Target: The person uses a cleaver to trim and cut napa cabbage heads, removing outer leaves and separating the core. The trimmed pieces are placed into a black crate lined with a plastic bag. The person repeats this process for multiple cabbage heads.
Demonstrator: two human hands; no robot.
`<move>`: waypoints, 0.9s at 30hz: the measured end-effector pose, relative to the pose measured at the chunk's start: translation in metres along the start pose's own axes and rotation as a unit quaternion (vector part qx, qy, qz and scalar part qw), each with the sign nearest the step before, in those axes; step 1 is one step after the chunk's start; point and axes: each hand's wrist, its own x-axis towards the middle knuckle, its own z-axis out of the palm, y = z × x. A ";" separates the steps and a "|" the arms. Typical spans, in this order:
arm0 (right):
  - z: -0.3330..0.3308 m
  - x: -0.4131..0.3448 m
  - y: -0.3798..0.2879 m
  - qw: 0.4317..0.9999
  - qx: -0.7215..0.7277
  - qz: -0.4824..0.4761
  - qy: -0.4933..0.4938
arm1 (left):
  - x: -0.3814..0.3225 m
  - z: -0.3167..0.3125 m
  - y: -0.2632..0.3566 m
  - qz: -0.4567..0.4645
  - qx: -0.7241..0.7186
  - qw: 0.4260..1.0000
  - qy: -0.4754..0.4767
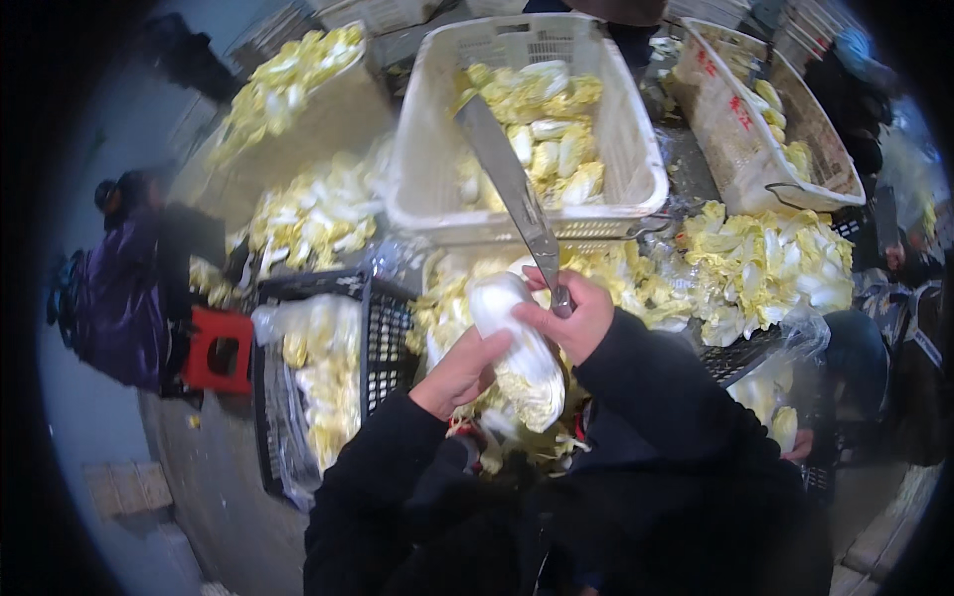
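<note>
A napa cabbage (519, 350) with a white base and pale yellow leaf tips is held in front of me, base up and tilted. My left hand (460, 374) grips it along its left side. In my right hand (577, 311) is the handle of a long cleaver-like knife (508, 167), while the fingers of that hand also press on the cabbage. The blade points away from me and upward, across the near rim of a large white plastic crate (408, 149). Loose trimmed leaves (626, 287) lie beneath and around the held cabbage.
At left stands a black crate (384, 365) with a plastic liner and cabbages. Leaf heaps (771, 268) flank the white crate, and another white crate (708, 127) tilts at right. A person (123, 283) sits beside a red stool (220, 350); others work at right, one holding a knife (887, 217).
</note>
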 end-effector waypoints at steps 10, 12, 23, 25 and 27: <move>0.048 -0.011 -0.002 0.924 -0.260 -0.279 -0.036 | -0.043 -0.065 -0.026 0.234 0.636 0.679 0.282; 0.060 -0.015 0.004 0.908 -0.283 -0.302 -0.065 | -0.040 -0.077 -0.033 0.265 0.638 0.679 0.247; 0.069 0.002 0.026 0.899 -0.376 -0.185 -0.125 | -0.033 -0.073 -0.036 0.239 0.601 0.676 0.353; 0.060 0.025 0.036 0.876 -0.449 0.027 -0.172 | -0.037 -0.066 -0.034 0.221 0.657 0.602 0.396; 0.043 0.039 0.049 0.849 -0.499 0.119 -0.130 | -0.038 -0.062 -0.029 0.222 0.666 0.599 0.385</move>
